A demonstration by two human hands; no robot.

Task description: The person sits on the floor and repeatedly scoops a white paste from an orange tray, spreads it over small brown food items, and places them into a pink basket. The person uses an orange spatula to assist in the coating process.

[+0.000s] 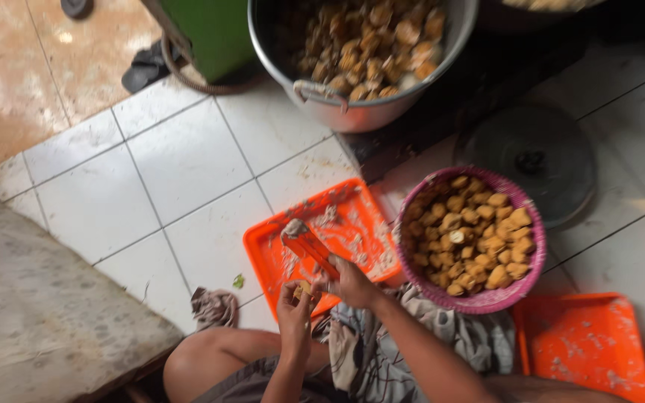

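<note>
Head view is showing both hands working close together over the near edge of an orange tray [352, 216]. The left hand [295, 307] is curling its fingers around a small tan piece of food [304, 288], pinching it from below. The right hand [351, 282] is clenching the handle end of an orange flat tool [309, 246], whose tip, smeared with pale paste, is pointing away from the hands over the tray. The piece of food is sitting just at the near end of the tool, between the two hands. Just to the right of the right hand, a pink woven basket [487, 300] is standing full of tan fried pieces, too many to count. Beyond the hands, further up, a large metal pot [367, 112] is holding more of the same pieces. A dark round lid [539, 157] is lying flat beyond the basket. A second orange tray [584, 343] is lying to the right of the right forearm, making two trays in all. A crumpled rag [214, 306] is lying on the white tiled floor [181, 172] left of the left hand. A patterned cloth [472, 339] is draping beneath the right forearm.
</note>
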